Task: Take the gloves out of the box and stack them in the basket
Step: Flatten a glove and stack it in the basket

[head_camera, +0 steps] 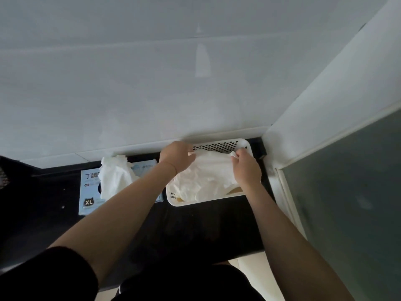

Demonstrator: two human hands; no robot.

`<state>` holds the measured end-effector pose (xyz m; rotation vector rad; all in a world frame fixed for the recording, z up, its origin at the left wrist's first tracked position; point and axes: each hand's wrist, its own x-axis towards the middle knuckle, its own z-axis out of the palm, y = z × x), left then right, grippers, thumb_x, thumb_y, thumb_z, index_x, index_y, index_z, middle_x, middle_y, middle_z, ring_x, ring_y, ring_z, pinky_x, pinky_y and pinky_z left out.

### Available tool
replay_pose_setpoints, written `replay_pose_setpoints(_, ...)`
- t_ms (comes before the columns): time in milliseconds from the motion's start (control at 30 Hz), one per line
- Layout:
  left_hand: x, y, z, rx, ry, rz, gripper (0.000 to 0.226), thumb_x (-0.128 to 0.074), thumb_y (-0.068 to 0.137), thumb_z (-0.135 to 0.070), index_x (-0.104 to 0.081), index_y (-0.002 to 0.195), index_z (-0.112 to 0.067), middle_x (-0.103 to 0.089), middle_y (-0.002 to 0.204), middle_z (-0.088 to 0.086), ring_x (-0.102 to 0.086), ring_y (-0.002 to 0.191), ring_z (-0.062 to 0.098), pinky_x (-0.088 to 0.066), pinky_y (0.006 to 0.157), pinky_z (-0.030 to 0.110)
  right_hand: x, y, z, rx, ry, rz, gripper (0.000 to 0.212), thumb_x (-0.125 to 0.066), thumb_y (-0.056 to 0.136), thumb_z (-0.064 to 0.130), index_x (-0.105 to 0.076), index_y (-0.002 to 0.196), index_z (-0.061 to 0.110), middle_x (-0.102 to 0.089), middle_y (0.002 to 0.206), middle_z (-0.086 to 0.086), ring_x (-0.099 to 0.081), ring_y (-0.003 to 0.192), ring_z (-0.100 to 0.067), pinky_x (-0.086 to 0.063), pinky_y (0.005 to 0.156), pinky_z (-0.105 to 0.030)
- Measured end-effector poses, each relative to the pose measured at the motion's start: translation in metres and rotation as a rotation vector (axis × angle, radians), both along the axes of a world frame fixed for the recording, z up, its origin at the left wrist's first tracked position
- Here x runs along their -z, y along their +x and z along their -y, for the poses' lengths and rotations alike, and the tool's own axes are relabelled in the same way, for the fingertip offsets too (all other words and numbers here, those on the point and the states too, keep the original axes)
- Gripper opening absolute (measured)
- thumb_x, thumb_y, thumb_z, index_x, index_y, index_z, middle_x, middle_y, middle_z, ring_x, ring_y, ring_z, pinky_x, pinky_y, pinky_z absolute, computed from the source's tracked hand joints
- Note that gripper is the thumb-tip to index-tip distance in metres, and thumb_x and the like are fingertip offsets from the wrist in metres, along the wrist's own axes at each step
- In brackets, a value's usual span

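Here, a dark bench runs along a pale wall; a white perforated basket sits at its far right corner, against the wall and close to the side panel on the right. Just left of the basket, a light blue glove box stands on the bench, marked "XL" at its near left corner. A bunch of white gloves pokes up out of the box opening, crumpled, leaning a little left.

Inside the basket: a loose pile of white gloves, covering most of the floor. A bit of tan bottom shows at the basket's near right and near left corners.

Both hands are over the basket. Left hand at the far left part, fingers curled, pinching the top glove at its left end. Right hand at the far right part, fingers curled, pinching the same glove's right end; a small twist of white shows above the fingertips. The glove is stretched between the two hands, lying flat across the pile near the basket's far wall.

Bare forearms reach in from the near edge; a dark sleeve is on the left upper arm. Pale floor shows beyond the bench's near edge at the right.
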<state>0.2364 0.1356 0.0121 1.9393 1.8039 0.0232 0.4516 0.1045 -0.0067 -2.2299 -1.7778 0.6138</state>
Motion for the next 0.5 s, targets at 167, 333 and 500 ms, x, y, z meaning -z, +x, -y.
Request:
replay_pose_setpoints(167,0.010,0.025,0.025,0.284,0.388,-0.085,0.041,-0.052,0.092,-0.040,-0.060,0.123,-0.015,-0.057,0.126,0.008,-0.051,0.121,0.029,-0.036,0.104,0.041,0.008,0.004,0.001,-0.172,0.022,0.286,0.029,-0.045,0.102,0.016,-0.047,0.130,0.010,-0.061,0.084,0.000,-0.063,0.070,-0.024,-0.034,0.055,-0.029)
replay_pose_setpoints(333,0.039,0.037,0.049,0.442,0.082,-0.211,0.089,-0.043,0.084,-0.076,-0.014,0.156,-0.031,-0.009,0.164,0.001,-0.002,0.152,0.024,0.000,0.123,0.048,0.010,0.009,0.002,-0.292,0.166,0.413,0.042,-0.073,0.076,0.002,-0.054,0.114,0.001,-0.061,0.071,-0.007,-0.057,0.055,-0.023,-0.047,0.063,-0.035)
replay_pose_setpoints(500,0.050,0.026,0.053,0.380,0.046,-0.275,0.099,-0.045,0.079,-0.081,-0.001,0.156,-0.037,0.008,0.165,0.000,0.011,0.152,0.024,0.003,0.121,0.052,0.023,0.018,0.001,-0.383,0.285,0.618,0.038,-0.078,0.059,-0.002,-0.055,0.087,0.008,-0.049,0.054,0.000,-0.045,0.042,-0.019,-0.041,0.061,-0.032)
